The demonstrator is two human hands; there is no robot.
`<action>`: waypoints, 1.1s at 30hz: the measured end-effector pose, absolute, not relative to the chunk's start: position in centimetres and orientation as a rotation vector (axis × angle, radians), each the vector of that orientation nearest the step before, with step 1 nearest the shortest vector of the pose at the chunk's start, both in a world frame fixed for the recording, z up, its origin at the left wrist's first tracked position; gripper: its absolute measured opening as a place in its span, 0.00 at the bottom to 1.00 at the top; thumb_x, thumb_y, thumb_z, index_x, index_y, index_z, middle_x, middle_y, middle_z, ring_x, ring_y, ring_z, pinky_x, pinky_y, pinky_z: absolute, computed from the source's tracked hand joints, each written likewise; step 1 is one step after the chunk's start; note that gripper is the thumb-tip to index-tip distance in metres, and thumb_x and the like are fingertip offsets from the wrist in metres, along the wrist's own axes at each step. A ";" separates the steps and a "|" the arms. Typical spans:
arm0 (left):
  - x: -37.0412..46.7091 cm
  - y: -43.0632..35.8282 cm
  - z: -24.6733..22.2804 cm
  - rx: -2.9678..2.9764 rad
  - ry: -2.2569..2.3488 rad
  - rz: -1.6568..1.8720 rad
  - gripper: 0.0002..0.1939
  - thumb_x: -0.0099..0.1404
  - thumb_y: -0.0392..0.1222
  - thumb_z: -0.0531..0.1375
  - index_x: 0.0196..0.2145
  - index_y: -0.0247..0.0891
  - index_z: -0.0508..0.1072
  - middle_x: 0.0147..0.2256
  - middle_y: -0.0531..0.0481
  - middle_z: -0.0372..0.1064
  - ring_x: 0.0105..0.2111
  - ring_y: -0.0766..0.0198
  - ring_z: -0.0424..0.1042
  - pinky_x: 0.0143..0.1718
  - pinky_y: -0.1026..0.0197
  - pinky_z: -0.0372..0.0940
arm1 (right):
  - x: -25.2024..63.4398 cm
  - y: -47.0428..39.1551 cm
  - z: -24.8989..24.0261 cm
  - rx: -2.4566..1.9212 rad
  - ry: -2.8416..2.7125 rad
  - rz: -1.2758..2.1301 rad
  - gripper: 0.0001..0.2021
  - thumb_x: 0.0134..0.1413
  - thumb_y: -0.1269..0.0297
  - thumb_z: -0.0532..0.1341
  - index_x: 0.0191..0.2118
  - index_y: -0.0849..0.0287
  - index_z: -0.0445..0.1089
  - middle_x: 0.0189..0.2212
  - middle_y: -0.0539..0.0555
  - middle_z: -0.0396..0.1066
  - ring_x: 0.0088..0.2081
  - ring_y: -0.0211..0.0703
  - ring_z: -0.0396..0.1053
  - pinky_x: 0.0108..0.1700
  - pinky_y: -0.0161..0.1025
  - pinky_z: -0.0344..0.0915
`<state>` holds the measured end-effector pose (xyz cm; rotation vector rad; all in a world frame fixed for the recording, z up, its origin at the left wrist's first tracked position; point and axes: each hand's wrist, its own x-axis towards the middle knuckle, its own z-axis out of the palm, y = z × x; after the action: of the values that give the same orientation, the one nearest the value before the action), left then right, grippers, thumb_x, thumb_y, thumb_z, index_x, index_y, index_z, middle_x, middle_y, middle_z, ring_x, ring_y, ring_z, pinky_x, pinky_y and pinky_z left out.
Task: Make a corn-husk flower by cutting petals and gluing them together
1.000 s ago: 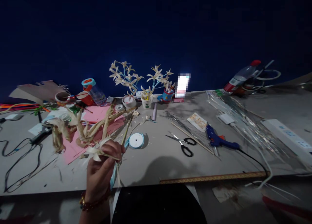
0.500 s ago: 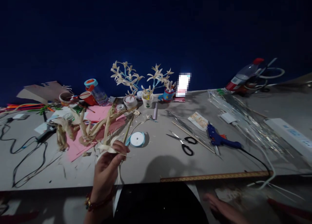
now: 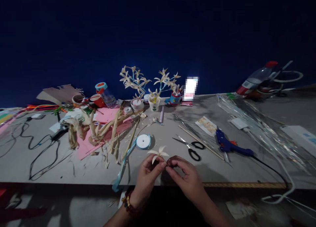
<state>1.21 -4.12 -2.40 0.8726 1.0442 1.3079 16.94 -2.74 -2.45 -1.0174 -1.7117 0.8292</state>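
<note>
A pale flower point(image 3: 160, 153) with long narrow petals, like dried corn husk, is pinched in my left hand point(image 3: 148, 174) above the table's front edge. My right hand point(image 3: 185, 177) meets it from the right, thumb and fingertips pressed together at the flower's thin stem, which the fingers mostly hide. Just behind my hands lies a roll of light blue tape point(image 3: 143, 141), its loose strip point(image 3: 120, 174) running forward over the table edge. Black-handled scissors point(image 3: 191, 146) lie partly open beyond my right hand.
Dried husks point(image 3: 96, 133) and pink paper point(image 3: 84, 148) cover the left side. Similar flowers on blue stems point(image 3: 134, 77) stand in small pots at the back. Rightward are a blue glue gun point(image 3: 232, 146) with a cord, wires point(image 3: 192, 128), clear plastic wrap point(image 3: 261, 131) and a bottle point(image 3: 254, 77).
My left hand has moved right, to the middle, with the pale flower. My right hand has come up from below the table edge to meet it. The blue strip now hangs over the edge.
</note>
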 end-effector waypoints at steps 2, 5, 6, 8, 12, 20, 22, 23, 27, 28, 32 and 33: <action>1.0 -4.2 -2.3 0.864 1.032 1.320 0.09 0.60 0.44 0.70 0.31 0.37 0.76 0.31 0.51 0.71 0.34 0.63 0.70 0.40 0.62 0.65 | 16.8 -2.7 -2.4 -1.010 -1.710 0.884 0.04 0.60 0.66 0.64 0.34 0.55 0.74 0.31 0.52 0.77 0.34 0.42 0.76 0.38 0.35 0.73; 0.8 -4.1 -2.2 0.910 1.073 1.308 0.09 0.60 0.44 0.69 0.31 0.37 0.76 0.31 0.51 0.70 0.34 0.63 0.69 0.39 0.63 0.65 | 17.1 -2.9 -2.5 -1.022 -1.718 0.940 0.02 0.60 0.65 0.64 0.36 0.55 0.74 0.32 0.53 0.77 0.35 0.43 0.76 0.40 0.35 0.72; 0.8 -4.0 -2.2 0.941 1.092 1.307 0.09 0.61 0.44 0.69 0.31 0.36 0.76 0.31 0.51 0.70 0.34 0.63 0.69 0.39 0.63 0.65 | 17.2 -2.9 -2.5 -1.039 -1.711 0.952 0.02 0.60 0.65 0.64 0.36 0.56 0.74 0.32 0.53 0.77 0.35 0.43 0.75 0.40 0.35 0.71; 0.9 -3.8 -2.2 1.011 1.115 1.303 0.10 0.61 0.44 0.68 0.30 0.36 0.75 0.30 0.51 0.69 0.34 0.63 0.68 0.39 0.63 0.65 | 17.4 -3.0 -2.7 -1.092 -1.677 0.984 0.04 0.60 0.63 0.63 0.35 0.56 0.73 0.31 0.52 0.77 0.35 0.43 0.75 0.39 0.35 0.70; 1.2 -3.6 -2.4 1.077 1.113 1.258 0.10 0.63 0.46 0.67 0.31 0.36 0.76 0.30 0.50 0.70 0.34 0.62 0.69 0.39 0.63 0.65 | 17.6 -2.9 -3.3 -1.111 -1.639 1.086 0.08 0.61 0.60 0.61 0.32 0.57 0.72 0.29 0.51 0.75 0.32 0.42 0.73 0.36 0.34 0.69; -5.6 -6.1 -4.8 1.670 1.540 1.234 0.08 0.69 0.42 0.60 0.43 0.40 0.78 0.39 0.45 0.76 0.40 0.56 0.76 0.44 0.56 0.70 | 19.7 0.4 -5.8 -1.324 -1.806 0.793 0.10 0.64 0.60 0.58 0.33 0.55 0.73 0.32 0.54 0.76 0.36 0.47 0.72 0.39 0.39 0.66; -8.6 -6.8 -5.8 1.781 1.787 1.249 0.08 0.68 0.42 0.60 0.43 0.41 0.77 0.40 0.45 0.76 0.40 0.56 0.76 0.43 0.55 0.70 | 20.1 1.1 -6.3 -1.371 -1.879 0.722 0.11 0.63 0.60 0.57 0.32 0.54 0.73 0.31 0.53 0.75 0.36 0.48 0.72 0.39 0.40 0.66; -10.1 -7.0 -6.2 1.803 1.910 1.222 0.09 0.68 0.43 0.60 0.43 0.40 0.77 0.40 0.44 0.76 0.40 0.55 0.76 0.43 0.55 0.71 | 20.1 1.3 -6.5 -1.387 -1.900 0.691 0.11 0.63 0.61 0.57 0.32 0.54 0.73 0.30 0.53 0.75 0.35 0.48 0.72 0.38 0.41 0.65; -14.4 -8.2 -6.5 1.825 2.117 1.042 0.11 0.70 0.48 0.58 0.38 0.40 0.76 0.38 0.46 0.76 0.39 0.56 0.76 0.43 0.57 0.70 | 19.9 1.4 -7.0 -1.392 -1.924 0.635 0.11 0.64 0.59 0.56 0.33 0.54 0.73 0.31 0.53 0.76 0.35 0.49 0.72 0.37 0.42 0.66; -15.0 -8.6 -6.4 1.803 2.162 1.002 0.12 0.70 0.49 0.57 0.37 0.41 0.76 0.37 0.46 0.76 0.38 0.57 0.76 0.42 0.58 0.69 | 19.8 1.3 -7.2 -1.385 -1.920 0.633 0.11 0.64 0.58 0.57 0.33 0.54 0.73 0.31 0.53 0.76 0.35 0.49 0.73 0.38 0.42 0.66; -16.6 -11.1 -5.8 1.650 2.327 0.600 0.18 0.69 0.57 0.56 0.30 0.42 0.74 0.29 0.51 0.75 0.29 0.59 0.75 0.31 0.62 0.66 | 19.6 1.1 -7.7 -1.358 -1.904 0.626 0.11 0.64 0.58 0.57 0.33 0.54 0.73 0.32 0.54 0.77 0.37 0.50 0.74 0.41 0.43 0.67; -16.9 -11.9 -5.8 1.597 2.336 0.462 0.20 0.68 0.59 0.56 0.28 0.43 0.74 0.27 0.51 0.75 0.27 0.59 0.75 0.30 0.62 0.66 | 19.6 1.0 -7.8 -1.353 -1.903 0.625 0.11 0.64 0.58 0.57 0.33 0.54 0.74 0.32 0.54 0.77 0.37 0.50 0.74 0.42 0.43 0.68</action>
<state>-16.93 -11.94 -5.82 1.5969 2.3356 0.4621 19.59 1.00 -7.79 -1.3526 -1.9034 0.6252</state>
